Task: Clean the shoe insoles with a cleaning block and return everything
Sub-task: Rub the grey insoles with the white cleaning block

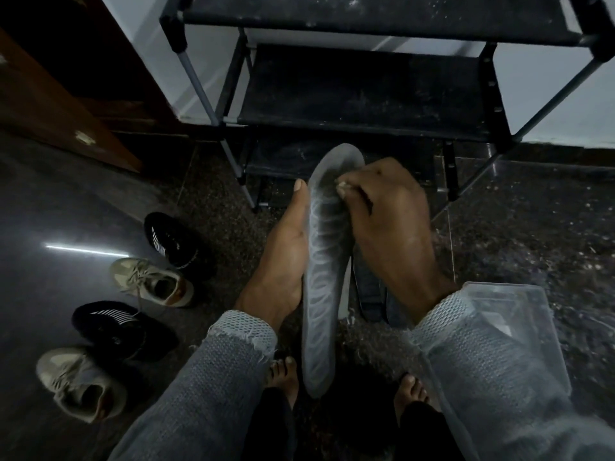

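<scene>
A long grey insole with pale looping scrub marks stands lengthwise in the middle of the view. My left hand holds it from the left, thumb straight along its edge and fingers hidden behind it. My right hand has its fingers curled and presses something small against the insole's upper part; the cleaning block itself is hidden inside the fingers. More dark insoles lie on the floor below my right hand.
A black shoe rack stands straight ahead. Two black shoes and two beige sneakers sit on the floor at left. A clear plastic box is by my right forearm. My bare feet are below.
</scene>
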